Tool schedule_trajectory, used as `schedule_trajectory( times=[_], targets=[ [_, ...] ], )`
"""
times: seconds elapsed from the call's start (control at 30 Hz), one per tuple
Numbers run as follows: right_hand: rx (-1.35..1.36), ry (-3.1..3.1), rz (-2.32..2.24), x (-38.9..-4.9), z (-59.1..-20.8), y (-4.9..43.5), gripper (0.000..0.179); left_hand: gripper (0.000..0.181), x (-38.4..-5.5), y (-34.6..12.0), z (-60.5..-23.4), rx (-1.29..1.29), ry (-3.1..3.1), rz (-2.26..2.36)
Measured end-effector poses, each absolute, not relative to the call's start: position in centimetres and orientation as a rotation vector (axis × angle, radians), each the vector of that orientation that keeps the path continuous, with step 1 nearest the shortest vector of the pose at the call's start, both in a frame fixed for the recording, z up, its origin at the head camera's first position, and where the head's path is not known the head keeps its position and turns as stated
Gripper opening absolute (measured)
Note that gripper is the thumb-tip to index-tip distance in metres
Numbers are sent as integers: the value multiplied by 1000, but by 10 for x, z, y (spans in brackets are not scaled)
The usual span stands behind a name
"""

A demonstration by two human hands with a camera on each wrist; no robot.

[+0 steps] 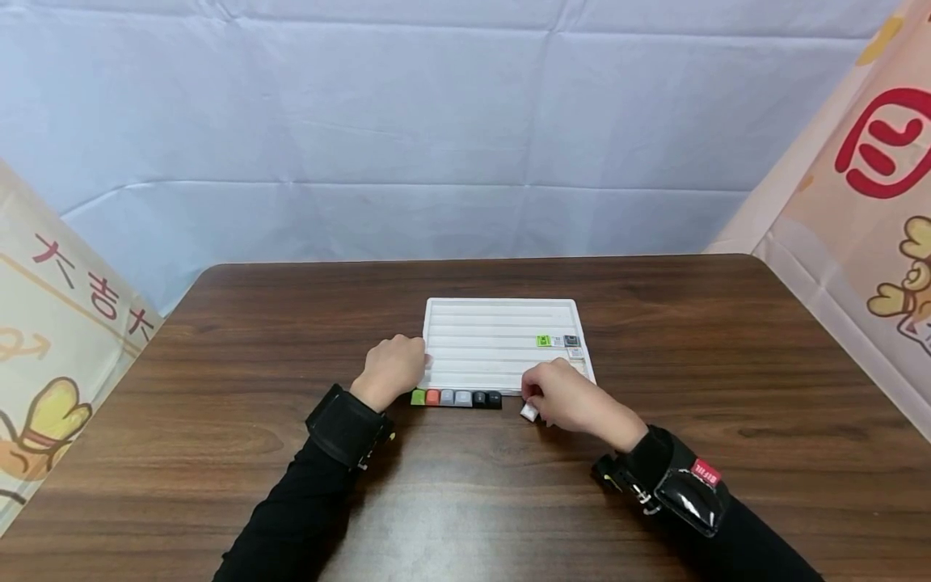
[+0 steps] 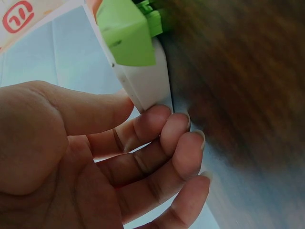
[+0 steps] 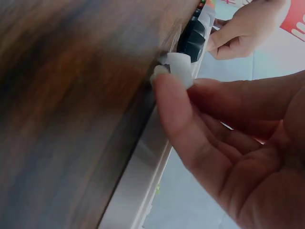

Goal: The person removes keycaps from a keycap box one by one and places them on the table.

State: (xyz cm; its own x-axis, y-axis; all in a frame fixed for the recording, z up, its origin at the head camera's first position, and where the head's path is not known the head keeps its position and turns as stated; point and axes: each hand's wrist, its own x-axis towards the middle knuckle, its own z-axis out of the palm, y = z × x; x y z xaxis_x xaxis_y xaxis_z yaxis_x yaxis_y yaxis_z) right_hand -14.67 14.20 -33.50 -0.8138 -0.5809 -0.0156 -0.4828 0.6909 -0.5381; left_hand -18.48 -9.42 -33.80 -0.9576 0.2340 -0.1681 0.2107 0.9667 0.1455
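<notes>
A white tray [image 1: 480, 339] with raised ridges lies on the table. My left hand [image 1: 393, 368] holds its left edge; in the left wrist view the thumb [image 2: 102, 112] and curled fingers pinch the corner beside a green keycap [image 2: 128, 33]. Between thumb and index finger, my right hand [image 1: 563, 394] pinches a white keycap [image 3: 180, 67], just off the tray's front edge. Along that front edge runs a row of green, orange, grey and black keycaps [image 1: 462, 398]. On the tray's right side sit a bright green keycap [image 1: 543, 341] and several pale or dark ones, partly covered by the right hand.
The brown wooden table [image 1: 465, 501] extends around the tray on all sides. A pale blue cloth [image 1: 407, 145] hangs behind it. Printed cloths flank the left [image 1: 58, 339] and right [image 1: 858, 242] sides. Both wrists wear black straps.
</notes>
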Motion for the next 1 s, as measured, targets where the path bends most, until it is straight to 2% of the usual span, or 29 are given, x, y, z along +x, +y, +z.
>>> schedule_trajectory(
  times=[0.23,0.53,1.0],
  targets=[
    [-987,2869,-578,-145,-332,141,20,23,-184,-94,-338,328,2921,197],
    [-938,2797,-446,-141,-320,145,18,23,-184,-95,-338,340,2917,209],
    [-923,2860,-398,-139,-331,138,21,23,-184,-95,-337,329,2924,201]
  ],
)
